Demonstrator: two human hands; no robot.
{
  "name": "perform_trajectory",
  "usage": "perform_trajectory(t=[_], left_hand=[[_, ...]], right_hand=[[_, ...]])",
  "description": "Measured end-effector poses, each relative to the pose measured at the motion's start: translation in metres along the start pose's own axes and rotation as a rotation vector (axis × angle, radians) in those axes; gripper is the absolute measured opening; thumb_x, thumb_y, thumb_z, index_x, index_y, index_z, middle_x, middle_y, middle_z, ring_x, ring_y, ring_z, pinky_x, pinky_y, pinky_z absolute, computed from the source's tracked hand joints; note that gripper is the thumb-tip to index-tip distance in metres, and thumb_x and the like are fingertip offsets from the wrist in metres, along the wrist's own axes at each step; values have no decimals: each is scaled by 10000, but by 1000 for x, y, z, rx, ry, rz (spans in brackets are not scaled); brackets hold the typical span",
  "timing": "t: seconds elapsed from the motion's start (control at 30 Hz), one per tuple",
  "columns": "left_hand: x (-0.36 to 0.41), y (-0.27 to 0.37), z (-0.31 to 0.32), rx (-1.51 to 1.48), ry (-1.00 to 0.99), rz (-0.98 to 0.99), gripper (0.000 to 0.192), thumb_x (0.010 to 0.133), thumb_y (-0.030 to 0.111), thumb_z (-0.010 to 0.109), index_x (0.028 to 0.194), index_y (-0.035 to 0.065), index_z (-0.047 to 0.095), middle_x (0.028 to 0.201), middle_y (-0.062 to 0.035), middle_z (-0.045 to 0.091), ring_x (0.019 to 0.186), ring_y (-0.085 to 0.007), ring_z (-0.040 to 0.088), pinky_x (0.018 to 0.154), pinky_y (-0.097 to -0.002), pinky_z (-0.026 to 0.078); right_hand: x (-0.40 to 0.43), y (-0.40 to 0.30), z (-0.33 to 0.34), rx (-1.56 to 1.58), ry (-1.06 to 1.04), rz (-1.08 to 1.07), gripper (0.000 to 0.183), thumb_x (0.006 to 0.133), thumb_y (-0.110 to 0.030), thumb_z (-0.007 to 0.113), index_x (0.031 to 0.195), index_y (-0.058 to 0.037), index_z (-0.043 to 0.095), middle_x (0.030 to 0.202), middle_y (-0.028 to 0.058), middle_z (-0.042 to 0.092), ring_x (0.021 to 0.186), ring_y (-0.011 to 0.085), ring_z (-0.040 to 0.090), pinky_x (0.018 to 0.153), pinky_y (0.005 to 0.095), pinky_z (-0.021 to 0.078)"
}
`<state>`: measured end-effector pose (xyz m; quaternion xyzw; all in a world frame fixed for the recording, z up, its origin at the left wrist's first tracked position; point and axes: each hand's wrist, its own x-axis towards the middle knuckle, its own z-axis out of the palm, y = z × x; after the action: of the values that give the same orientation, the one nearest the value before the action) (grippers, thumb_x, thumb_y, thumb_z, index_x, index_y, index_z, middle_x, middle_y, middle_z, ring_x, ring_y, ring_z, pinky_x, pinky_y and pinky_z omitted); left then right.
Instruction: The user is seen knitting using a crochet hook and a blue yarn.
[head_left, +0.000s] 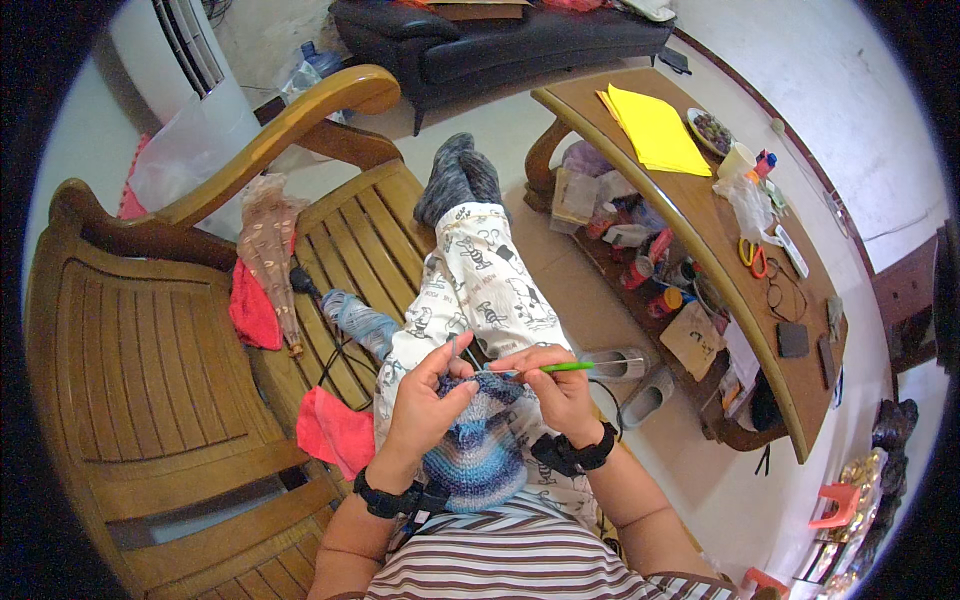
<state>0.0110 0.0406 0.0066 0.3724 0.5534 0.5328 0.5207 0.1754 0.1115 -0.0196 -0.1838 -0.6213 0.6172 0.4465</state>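
Note:
A knitted piece in blue, white and purple yarn (480, 450) lies in the lap, its upper edge between both hands. My left hand (435, 390) grips that edge, with blue yarn running up over the index finger. My right hand (553, 386) is closed on a crochet hook with a green handle (568, 367), whose metal end points left to the stitches. A thin needle or wire extends to the right of the green handle. A blue-grey ball of yarn (360, 322) lies against the left thigh on the wooden bench.
Red cloths (335, 433) and a folded brown patterned umbrella (270, 262) lie on the slatted bench (360, 225). To the right stands a wooden coffee table (675, 202) with yellow paper (652, 135), scissors (752, 257), a fruit plate (710, 131) and a full lower shelf. Grey shoes (646, 397) stand on the floor.

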Motion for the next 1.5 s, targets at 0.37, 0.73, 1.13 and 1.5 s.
perform_trajectory(t=[0.37, 0.73, 1.13, 1.5], left_hand=[[7, 2, -10, -283, -258, -141, 574, 744, -7, 569, 1288, 2, 388, 853, 23, 507, 779, -39, 465, 716, -161, 371], [8, -4, -11, -136, -198, -102, 534, 745, -2, 581, 1256, 3, 428, 828, 31, 512, 754, -32, 469, 675, -157, 382], [1, -7, 0, 143, 40, 63, 521, 741, -15, 589, 1243, -2, 448, 822, -7, 573, 774, -61, 512, 720, -196, 414], [1, -26, 2, -544, -50, -133, 545, 747, -53, 591, 1262, 6, 423, 884, -7, 574, 803, -69, 536, 753, -193, 437]], right_hand=[[4, 10, -6, 390, 3, 268, 138, 911, -191, 457, 950, -59, 452, 954, 166, 599, 931, 238, 590, 784, 323, 481], [10, -10, -16, 194, -154, 226, 126, 913, -139, 437, 974, -30, 431, 961, 207, 603, 919, 271, 604, 732, 321, 518], [9, -4, 2, -511, -213, -353, 147, 749, -7, 602, 876, -41, 535, 949, 145, 611, 829, 272, 602, 709, 338, 494], [2, 15, 4, -621, -104, -585, 272, 662, -56, 666, 919, -49, 575, 928, 124, 587, 826, 287, 581, 706, 358, 488]])
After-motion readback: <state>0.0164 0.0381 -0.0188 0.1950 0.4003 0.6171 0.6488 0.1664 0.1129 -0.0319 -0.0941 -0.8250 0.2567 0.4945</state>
